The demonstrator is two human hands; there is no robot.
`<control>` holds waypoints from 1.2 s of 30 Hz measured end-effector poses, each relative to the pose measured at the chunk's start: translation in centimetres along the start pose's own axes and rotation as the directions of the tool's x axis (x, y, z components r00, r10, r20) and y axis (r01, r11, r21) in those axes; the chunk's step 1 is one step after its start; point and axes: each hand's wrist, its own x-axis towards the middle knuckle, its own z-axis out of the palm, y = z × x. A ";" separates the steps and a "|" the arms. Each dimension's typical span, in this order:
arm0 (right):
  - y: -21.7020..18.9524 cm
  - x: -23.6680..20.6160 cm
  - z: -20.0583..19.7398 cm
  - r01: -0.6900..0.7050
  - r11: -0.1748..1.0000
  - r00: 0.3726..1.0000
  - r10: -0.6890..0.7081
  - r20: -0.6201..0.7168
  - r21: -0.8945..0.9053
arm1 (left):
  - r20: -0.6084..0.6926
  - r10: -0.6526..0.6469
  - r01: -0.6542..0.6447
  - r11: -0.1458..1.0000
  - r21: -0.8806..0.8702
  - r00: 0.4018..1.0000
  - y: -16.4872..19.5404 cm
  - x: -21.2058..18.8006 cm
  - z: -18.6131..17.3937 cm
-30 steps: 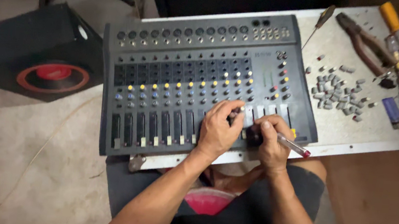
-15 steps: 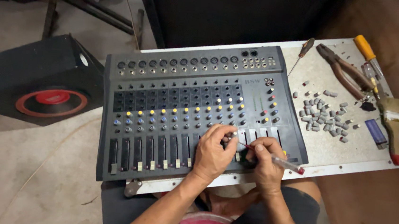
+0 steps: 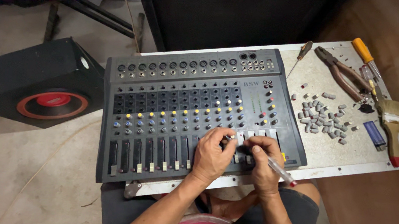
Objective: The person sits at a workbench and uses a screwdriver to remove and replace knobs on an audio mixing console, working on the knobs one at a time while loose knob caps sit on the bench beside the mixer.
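A grey audio mixer (image 3: 172, 100) with rows of coloured knobs and white fader caps lies on a pale metal plate (image 3: 348, 157). Both hands rest on its lower right fader area. My left hand (image 3: 211, 153) pinches a small fader cap at about the mixer's right-centre, fingers closed on it. My right hand (image 3: 262, 159) is beside it, touching the faders and holding a clear pen with a red tip (image 3: 280, 171) that points to the lower right. The faders under the hands are hidden.
Several loose grey knob caps (image 3: 322, 119) lie right of the mixer. Pliers (image 3: 342, 73), screwdrivers (image 3: 365, 56), a paintbrush (image 3: 390, 127) and a blue lighter (image 3: 374, 133) sit at the plate's right edge. A black speaker with a red ring (image 3: 44, 95) stands on the floor at left.
The view has shifted so the mixer sits lower and more to the right. Both hands stay on the right faders, with the left fingers still working at one cap.
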 end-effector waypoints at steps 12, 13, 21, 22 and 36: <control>0.8 -0.2 -0.4 0.032 0.999 0.999 -0.033 0.024 0.028 | -0.016 0.133 -0.132 0.991 0.028 0.991 -0.3 -0.1 -0.1; 0.8 -0.2 -0.4 0.040 0.999 0.999 -0.040 0.014 -0.010 | -0.019 0.138 -0.138 0.990 0.034 0.990 -0.4 -0.1 -0.1; 0.7 0.0 -0.1 0.016 1.000 1.000 -0.016 -0.012 -0.002 | 0.001 -0.025 0.025 0.997 -0.066 1.000 -0.8 -0.2 0.5; 0.7 0.0 -0.2 0.019 1.000 1.000 -0.019 -0.004 0.003 | -0.001 -0.019 0.019 0.997 -0.074 1.000 -0.8 -0.2 0.5; 1.0 0.0 -0.7 0.013 0.998 0.999 -0.016 0.052 0.067 | -0.006 0.068 -0.068 0.998 0.016 0.998 0.2 0.1 0.1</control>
